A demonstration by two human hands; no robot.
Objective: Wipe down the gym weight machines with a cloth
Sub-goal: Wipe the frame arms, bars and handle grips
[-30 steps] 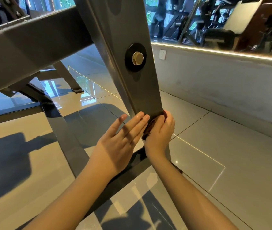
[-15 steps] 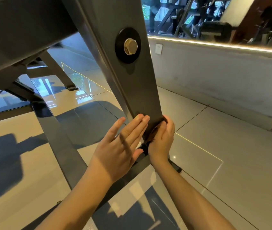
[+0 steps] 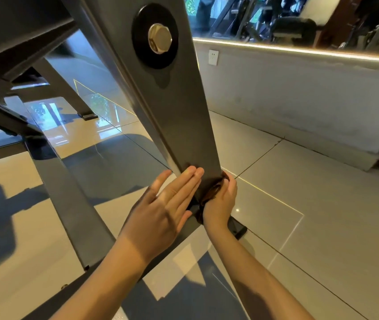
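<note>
Grey steel upright (image 3: 174, 107) slants, long axis running from top left down to foot near centre. Left hand (image 3: 160, 211) flat, fingers straight and together, tips touching upright's lower edge. Right hand (image 3: 221, 202) curls round dark brown cloth (image 3: 211, 191), apparently pressing it against upright's base; cloth mostly hidden.

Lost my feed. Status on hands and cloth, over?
Left hand flat, fingers straight against grey steel machine upright. Right hand grips dark brown cloth at upright's lower end. Nothing seen in the way.
</note>
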